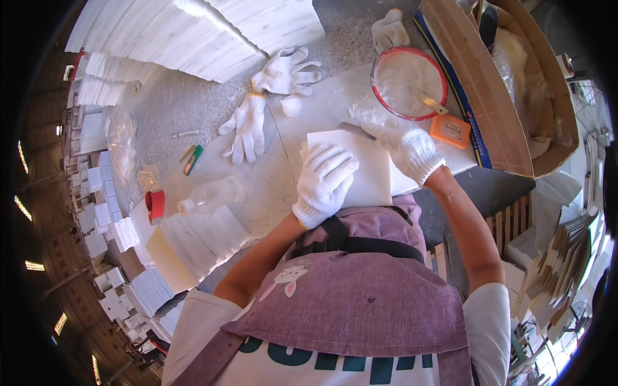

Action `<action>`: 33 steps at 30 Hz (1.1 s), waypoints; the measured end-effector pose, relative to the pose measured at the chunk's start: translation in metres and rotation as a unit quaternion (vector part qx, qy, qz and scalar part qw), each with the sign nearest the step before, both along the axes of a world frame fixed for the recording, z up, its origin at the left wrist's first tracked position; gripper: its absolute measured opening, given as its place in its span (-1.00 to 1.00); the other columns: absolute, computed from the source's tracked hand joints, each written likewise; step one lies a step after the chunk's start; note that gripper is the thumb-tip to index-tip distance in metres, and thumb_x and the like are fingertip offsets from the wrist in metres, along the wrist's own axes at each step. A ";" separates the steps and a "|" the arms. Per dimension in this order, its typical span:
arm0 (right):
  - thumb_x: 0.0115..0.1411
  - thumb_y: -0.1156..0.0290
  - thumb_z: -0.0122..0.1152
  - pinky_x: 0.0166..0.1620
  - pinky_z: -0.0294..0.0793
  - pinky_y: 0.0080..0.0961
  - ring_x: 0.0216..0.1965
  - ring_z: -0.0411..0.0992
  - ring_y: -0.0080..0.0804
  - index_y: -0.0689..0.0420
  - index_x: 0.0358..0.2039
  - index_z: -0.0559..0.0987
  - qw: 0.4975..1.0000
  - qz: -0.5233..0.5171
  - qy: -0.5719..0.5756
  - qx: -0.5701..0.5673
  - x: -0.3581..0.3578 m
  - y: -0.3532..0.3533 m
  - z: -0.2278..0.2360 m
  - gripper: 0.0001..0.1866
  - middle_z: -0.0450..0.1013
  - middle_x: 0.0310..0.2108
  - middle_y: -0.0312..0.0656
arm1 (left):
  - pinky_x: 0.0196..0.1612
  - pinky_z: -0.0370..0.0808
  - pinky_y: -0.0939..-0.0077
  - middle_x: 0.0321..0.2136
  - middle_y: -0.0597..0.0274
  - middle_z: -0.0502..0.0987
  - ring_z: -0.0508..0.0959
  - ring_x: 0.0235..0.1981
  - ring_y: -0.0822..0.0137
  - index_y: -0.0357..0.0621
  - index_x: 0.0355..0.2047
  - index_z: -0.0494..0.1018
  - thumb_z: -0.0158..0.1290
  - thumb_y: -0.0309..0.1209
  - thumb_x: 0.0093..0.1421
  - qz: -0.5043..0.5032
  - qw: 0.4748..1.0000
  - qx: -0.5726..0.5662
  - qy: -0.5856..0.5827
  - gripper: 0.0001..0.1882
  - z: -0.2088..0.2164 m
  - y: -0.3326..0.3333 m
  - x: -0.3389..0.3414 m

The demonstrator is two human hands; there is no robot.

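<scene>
A thin white tile lies in front of me at the table's near edge, close against my apron. My left hand, in a white knitted glove, rests over its left part with the fingers bent and holds it. The left thumb is hard to make out. My gloved right hand is closed round a putty knife, its handle hidden in the fist. The grey blade of the putty knife points left, over the tile's far edge. Whether the blade touches the tile, I cannot tell.
Beyond my right hand stands a red-rimmed tub of white paste, near an orange box and a cardboard carton. Spare gloves, a plastic bottle, a green cutter, a red tape roll and stacked tiles lie leftward.
</scene>
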State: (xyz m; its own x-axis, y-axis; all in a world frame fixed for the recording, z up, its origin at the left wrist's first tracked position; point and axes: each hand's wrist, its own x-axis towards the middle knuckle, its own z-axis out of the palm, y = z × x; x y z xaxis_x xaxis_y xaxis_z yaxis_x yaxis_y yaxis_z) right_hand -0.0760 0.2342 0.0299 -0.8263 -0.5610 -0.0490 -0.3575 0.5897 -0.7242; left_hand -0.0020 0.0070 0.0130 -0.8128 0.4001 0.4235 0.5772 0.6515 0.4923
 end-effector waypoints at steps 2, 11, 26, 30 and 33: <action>0.26 0.42 -0.06 -0.11 0.46 -0.24 -0.18 0.47 0.04 0.03 0.12 0.48 0.999 0.010 0.009 -0.030 0.002 0.002 -0.009 -0.59 0.48 -0.19 0.10 | 0.19 0.35 0.08 -0.11 0.15 0.57 0.51 0.02 0.07 -0.05 -0.16 0.60 0.21 -0.48 -0.03 0.000 1.000 -0.001 0.001 -0.65 -0.001 0.000 0.000; 0.22 0.47 0.01 -0.05 0.46 -0.29 -0.10 0.47 -0.01 0.06 0.11 0.50 0.998 0.006 -0.028 0.064 -0.008 -0.002 0.012 -0.58 0.49 -0.10 0.06 | 0.19 0.35 0.07 -0.12 0.15 0.58 0.52 0.01 0.08 -0.05 -0.17 0.60 0.21 -0.46 -0.03 -0.001 1.000 -0.009 0.004 -0.66 -0.002 0.000 -0.001; 0.22 0.42 0.00 -0.10 0.44 -0.24 -0.17 0.46 0.00 0.09 0.10 0.49 0.999 -0.016 0.006 0.027 0.004 -0.001 -0.008 -0.58 0.50 -0.20 0.08 | 0.18 0.36 0.07 -0.12 0.14 0.57 0.51 0.00 0.07 -0.05 -0.17 0.59 0.20 -0.45 -0.02 0.000 1.000 -0.005 0.009 -0.66 -0.002 -0.001 -0.001; 0.21 0.43 0.03 -0.13 0.45 -0.26 -0.18 0.47 -0.02 0.09 0.08 0.51 0.999 -0.048 0.024 -0.004 0.011 -0.005 -0.010 -0.60 0.50 -0.21 0.04 | 0.18 0.36 0.07 -0.12 0.14 0.57 0.51 0.00 0.06 -0.06 -0.17 0.59 0.20 -0.45 -0.02 0.002 1.000 0.001 0.025 -0.66 -0.003 0.001 -0.003; 0.24 0.34 -0.04 -0.10 0.45 -0.19 -0.16 0.48 0.03 0.06 0.07 0.50 0.997 -0.052 0.032 -0.057 0.023 -0.008 -0.003 -0.62 0.49 -0.15 0.09 | 0.18 0.36 0.06 -0.12 0.15 0.57 0.51 0.00 0.06 -0.06 -0.16 0.59 0.21 -0.46 -0.03 -0.006 1.000 -0.004 0.008 -0.65 -0.003 -0.002 0.000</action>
